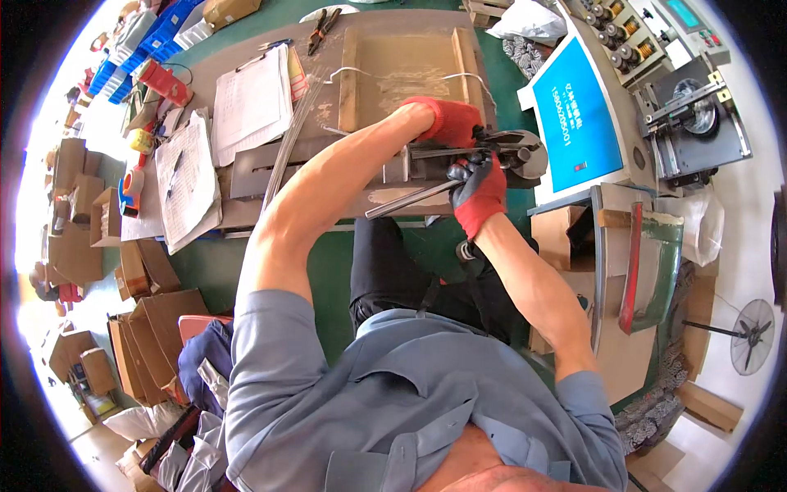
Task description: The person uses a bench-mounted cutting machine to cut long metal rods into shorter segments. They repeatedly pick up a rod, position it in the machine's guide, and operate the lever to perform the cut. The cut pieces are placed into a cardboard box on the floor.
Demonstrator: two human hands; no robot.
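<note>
We work with both gloves on at the right end of the surface (246,184). Our left hand (449,120), in a red glove, reaches across and is closed around the upper part of a metal hand tool (500,150) that sits at the surface's right edge. Our right hand (480,193), in a red and dark glove, grips the tool's long metal lever (410,199), which slants down to the left, just near of the tool. Far of the hands lies a shallow wooden tray (410,66). To the left rest a clipboard with papers (250,98) and a bundle of thin rods (288,139); right of the tool stands a blue panel (578,115).
</note>
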